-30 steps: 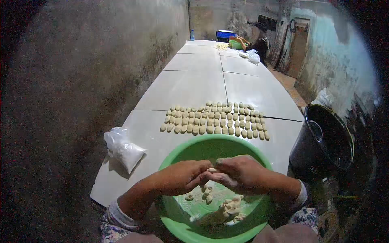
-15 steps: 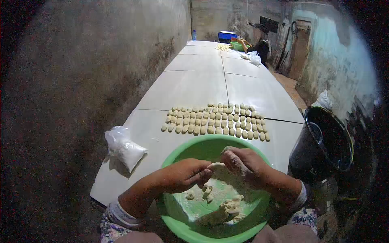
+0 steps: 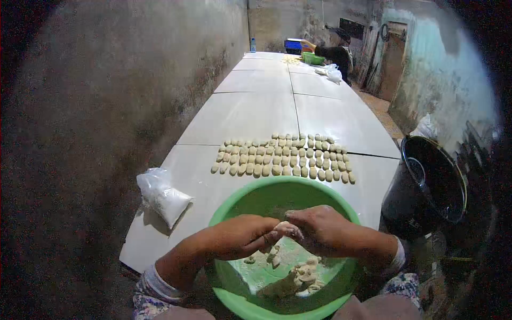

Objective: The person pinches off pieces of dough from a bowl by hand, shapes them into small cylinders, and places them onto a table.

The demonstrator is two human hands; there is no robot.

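My left hand (image 3: 237, 236) and right hand (image 3: 322, 228), fingers curled, meet above green basin (image 3: 282, 182) by tabletop's (image 3: 250, 114) near edge; what they grip, cannot tell. Black bucket (image 3: 399, 200): pale marking (image 3: 413, 224), unreadable.

Green basin (image 3: 230, 210), white tabletop (image 3: 240, 117), pale cream dough pieces (image 3: 257, 170), black bucket (image 3: 402, 205), floral-patterned sleeves (image 3: 149, 298)
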